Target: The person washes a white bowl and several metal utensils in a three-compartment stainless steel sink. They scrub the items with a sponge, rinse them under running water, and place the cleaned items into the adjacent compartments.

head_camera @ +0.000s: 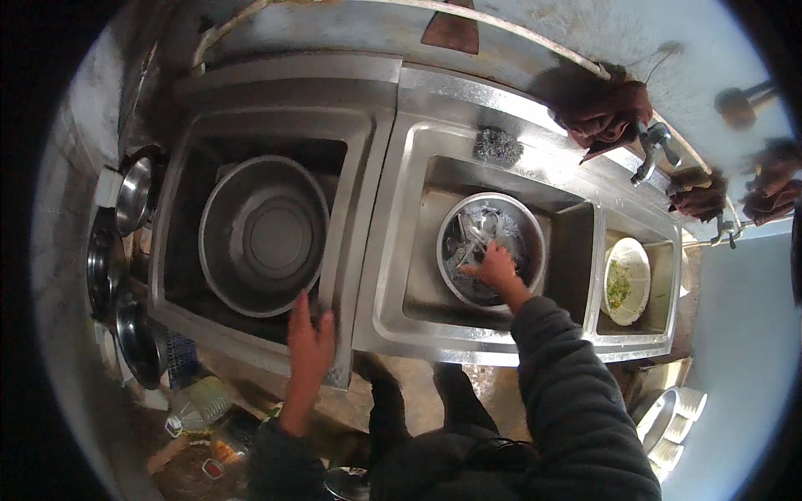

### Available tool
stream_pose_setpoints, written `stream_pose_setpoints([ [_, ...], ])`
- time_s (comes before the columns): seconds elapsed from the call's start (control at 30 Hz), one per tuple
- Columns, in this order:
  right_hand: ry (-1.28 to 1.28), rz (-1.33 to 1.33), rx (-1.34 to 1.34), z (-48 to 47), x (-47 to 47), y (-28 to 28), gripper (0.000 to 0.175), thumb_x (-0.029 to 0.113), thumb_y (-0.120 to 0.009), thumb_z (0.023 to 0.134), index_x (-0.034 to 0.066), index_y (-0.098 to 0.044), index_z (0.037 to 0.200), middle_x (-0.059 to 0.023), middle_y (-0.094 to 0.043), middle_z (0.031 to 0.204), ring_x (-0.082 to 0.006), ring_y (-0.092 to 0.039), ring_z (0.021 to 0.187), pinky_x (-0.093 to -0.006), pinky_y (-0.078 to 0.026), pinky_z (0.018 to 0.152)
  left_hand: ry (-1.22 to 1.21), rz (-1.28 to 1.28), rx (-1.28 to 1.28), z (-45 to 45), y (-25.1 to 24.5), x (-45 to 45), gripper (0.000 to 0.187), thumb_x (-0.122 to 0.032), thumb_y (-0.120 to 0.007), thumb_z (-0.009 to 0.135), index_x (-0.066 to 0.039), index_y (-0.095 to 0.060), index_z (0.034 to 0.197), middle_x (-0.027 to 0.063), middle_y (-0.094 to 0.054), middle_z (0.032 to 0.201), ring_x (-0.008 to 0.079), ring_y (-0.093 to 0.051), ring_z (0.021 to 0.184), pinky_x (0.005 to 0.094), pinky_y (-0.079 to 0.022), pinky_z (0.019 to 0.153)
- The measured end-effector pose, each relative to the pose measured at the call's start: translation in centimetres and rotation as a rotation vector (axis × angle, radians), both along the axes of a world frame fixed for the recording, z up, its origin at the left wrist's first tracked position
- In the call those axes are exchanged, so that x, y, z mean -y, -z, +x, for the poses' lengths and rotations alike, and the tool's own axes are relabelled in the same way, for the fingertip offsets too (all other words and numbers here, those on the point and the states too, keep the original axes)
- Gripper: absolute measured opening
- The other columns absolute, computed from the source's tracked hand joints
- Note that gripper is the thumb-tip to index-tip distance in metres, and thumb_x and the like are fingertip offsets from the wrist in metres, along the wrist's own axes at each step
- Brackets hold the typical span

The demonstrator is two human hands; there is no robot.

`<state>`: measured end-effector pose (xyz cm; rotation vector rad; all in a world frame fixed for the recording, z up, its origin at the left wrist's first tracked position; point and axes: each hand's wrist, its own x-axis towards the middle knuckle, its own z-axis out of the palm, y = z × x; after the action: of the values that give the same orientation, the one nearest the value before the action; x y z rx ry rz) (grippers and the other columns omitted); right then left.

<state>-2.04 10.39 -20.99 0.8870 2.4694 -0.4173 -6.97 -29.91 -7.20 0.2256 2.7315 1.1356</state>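
Observation:
My right hand [498, 272] reaches into a round steel bowl [537, 232] standing in the middle sink basin [418, 269]. Its thumb and a finger are spread over metal utensils [473, 233], which lie in sudsy water. The undersides of those fingers are hidden, so whether they grip a utensil cannot be told. Over the front rim of the left sink [357, 263], my left hand [311, 341] is open and holds nothing. Close by its fingertips is the rim of a large, deep metal basin [276, 235] inside that sink.
A white colander [636, 269] with green scraps sits in the small right basin. A steel-wool scourer [498, 145] lies on the back ledge, near brown cloths [617, 113] and a tap [651, 150]. Metal pans [135, 194] stand at left; plastic bottles [200, 404] are below.

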Motion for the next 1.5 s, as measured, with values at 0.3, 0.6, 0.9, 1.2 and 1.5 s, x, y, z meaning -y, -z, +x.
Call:
stream_pose_setpoints([
  [0.3,-0.157,-0.159,-0.206,1.5,-2.5,2.6,0.054,0.028,-0.073,0.073,0.0059,-0.044,0.112,-0.0219,-0.066,0.091,-0.0428,-0.064,0.086,-0.0535,-0.05,0.076,-0.083,-0.308,-0.112,1.0,3.1,-6.0,0.068,-0.026,-0.055,0.091,0.007,-0.027,0.143,0.0305,-0.039,0.136,0.0447,-0.042,0.123,0.0489,-0.033,0.104],
  [0.6,-0.345,-0.238,-0.228,3.0,-9.4,1.8,0.071,0.023,-0.075,0.069,0.0053,-0.044,0.131,-0.0275,-0.061,0.107,-0.0426,-0.06,0.099,-0.0488,-0.05,0.083,-0.1,-0.277,-0.156,1.0,3.1,-6.5,0.06,-0.02,-0.051,0.091,0.008,-0.031,0.14,0.03,-0.043,0.132,0.0441,-0.045,0.119,0.0472,-0.035,0.102],
  [0.9,-0.127,-0.173,-0.205,-1.5,-7.3,1.3,0.077,0.04,-0.08,0.067,-0.0056,-0.046,0.119,-0.0276,-0.063,0.1,-0.0402,-0.062,0.102,-0.0447,-0.05,0.087,-0.106,-0.283,-0.196,1.3,3.6,-6.3,0.053,-0.017,-0.046,0.093,0.008,-0.034,0.138,0.0287,-0.045,0.131,0.0445,-0.046,0.118,0.0467,-0.036,0.101],
  [1.2,-0.328,-0.421,-0.196,-1.2,-3.0,2.6,0.033,0.024,-0.07,0.071,0.0013,-0.061,0.094,-0.0236,-0.064,0.093,-0.0419,-0.061,0.092,-0.0492,-0.049,0.079,-0.182,-0.275,-0.13,1.0,3.4,-6.3,0.05,-0.018,-0.048,0.092,0.006,-0.039,0.134,0.0272,-0.048,0.128,0.0428,-0.048,0.117,0.0458,-0.038,0.1],
  [1.5,-0.191,-0.443,-0.363,0.4,-5.4,-0.2,0.07,0.023,-0.074,0.072,0.0022,-0.045,0.133,-0.0262,-0.059,0.114,-0.0419,-0.057,0.106,-0.0456,-0.047,0.091,-0.145,-0.264,-0.125,0.7,4.2,-5.0,0.05,-0.019,-0.05,0.091,0.007,-0.041,0.132,0.0276,-0.049,0.128,0.0432,-0.05,0.114,0.0454,-0.04,0.097],
])
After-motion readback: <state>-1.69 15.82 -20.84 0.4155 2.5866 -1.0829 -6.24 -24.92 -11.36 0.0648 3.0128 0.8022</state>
